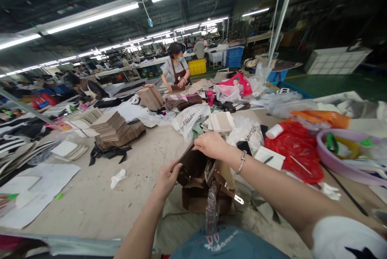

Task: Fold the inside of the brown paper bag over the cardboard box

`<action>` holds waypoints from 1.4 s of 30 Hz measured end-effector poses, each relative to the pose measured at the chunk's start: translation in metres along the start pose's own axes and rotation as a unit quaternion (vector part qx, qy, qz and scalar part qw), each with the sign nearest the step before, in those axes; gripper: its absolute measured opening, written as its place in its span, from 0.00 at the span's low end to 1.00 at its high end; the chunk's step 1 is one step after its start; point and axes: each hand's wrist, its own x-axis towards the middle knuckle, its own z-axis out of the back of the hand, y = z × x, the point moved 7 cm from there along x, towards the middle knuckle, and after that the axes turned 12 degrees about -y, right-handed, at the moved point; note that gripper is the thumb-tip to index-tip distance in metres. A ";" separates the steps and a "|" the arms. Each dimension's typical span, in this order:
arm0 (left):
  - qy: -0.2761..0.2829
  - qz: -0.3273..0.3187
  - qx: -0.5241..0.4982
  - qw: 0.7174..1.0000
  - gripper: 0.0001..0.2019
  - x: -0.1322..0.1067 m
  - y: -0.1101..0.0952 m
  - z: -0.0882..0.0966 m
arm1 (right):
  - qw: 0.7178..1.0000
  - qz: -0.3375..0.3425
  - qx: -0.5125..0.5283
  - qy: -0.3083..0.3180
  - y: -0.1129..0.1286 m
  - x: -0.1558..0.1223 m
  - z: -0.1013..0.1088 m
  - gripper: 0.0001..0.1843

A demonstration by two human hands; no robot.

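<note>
In the head view, a brown leather-like bag (192, 200) sits at the near edge of the beige-covered bench (102, 206), right in front of the person. The left hand (166, 178) has its grip pinching the near part of the bag's raised flap; the right hand (211, 145) seems to pinch the flap's far end, its fingertips partly hidden. A clear plastic-wrapped strip (211, 206) hangs down the bag's near side. A crumpled red plastic sack (292, 150) lies to the right, beside a round lilac plastic basin (321, 146).
</note>
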 end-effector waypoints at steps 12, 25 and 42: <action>0.012 -0.009 -0.006 1.000 0.19 0.000 0.004 -0.003 | 1.000 -0.008 -0.002 0.003 0.001 0.004 0.002 0.15; -0.004 -0.010 0.010 1.000 0.17 0.000 -0.004 0.001 | 0.999 -0.033 -0.001 0.025 -0.001 0.012 -0.006 0.16; 0.072 0.014 0.040 0.996 0.23 -0.001 -0.008 0.007 | 0.999 -0.031 0.006 0.036 -0.002 0.018 -0.005 0.15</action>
